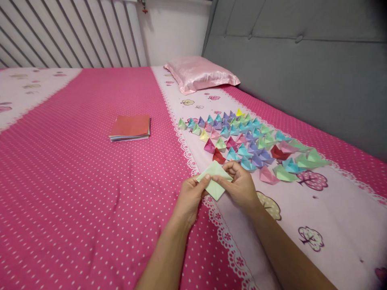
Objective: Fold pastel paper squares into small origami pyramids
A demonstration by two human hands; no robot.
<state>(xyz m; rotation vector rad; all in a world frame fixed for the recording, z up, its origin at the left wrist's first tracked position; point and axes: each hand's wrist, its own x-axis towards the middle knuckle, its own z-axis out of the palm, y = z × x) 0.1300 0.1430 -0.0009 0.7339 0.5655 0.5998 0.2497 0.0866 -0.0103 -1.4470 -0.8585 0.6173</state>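
Note:
A pale green piece of folded paper [216, 191], diamond-shaped with crease lines, is held above the bed between both hands. My left hand [191, 197] pinches its left side, thumb on top and fingers underneath. On the opposite side my right hand [240, 183] grips the paper's right corner, its thumb lying across the face. Just beyond the hands, rows of small folded paper boats [244, 137] in green, blue, purple, pink, red and yellow stand on the bedspread. The nearest is a red paper boat [218, 156], right behind the green paper.
A stack of square paper [130, 127] with a red top sheet lies on the pink dotted bedspread [90, 193] to the left. A pink satin pillow [201, 73] rests at the back. The grey padded headboard [296, 76] borders the right; a white radiator [69, 32] stands behind the bed.

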